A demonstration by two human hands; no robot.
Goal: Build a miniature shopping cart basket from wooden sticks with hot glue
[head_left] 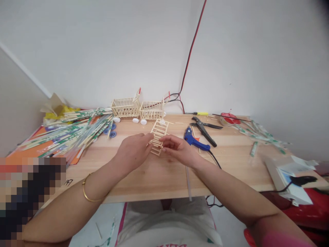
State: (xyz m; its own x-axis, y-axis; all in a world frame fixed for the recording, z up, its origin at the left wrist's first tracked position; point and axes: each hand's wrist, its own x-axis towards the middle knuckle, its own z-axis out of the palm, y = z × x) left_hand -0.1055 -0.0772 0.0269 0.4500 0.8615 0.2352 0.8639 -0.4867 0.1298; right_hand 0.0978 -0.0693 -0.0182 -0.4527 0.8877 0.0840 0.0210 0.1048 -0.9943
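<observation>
A small ladder-like frame of thin wooden sticks [159, 134] lies on the wooden table [159, 175], tilted away from me. My left hand [134, 149] pinches its near left end, fingers curled on the sticks. My right hand [178, 148] grips the near right end with thumb and fingers closed. A gold bangle circles my left wrist. Behind the frame stand two finished stick carts [138, 107] with white wheels.
A blue glue gun [194, 140] and black pliers [204, 130] lie right of my hands. A heap of wrapped chopsticks [69, 132] fills the left side. A tape roll [228, 118], wrappers and a white box [288, 178] sit right. A red-black cable [191, 51] hangs on the wall.
</observation>
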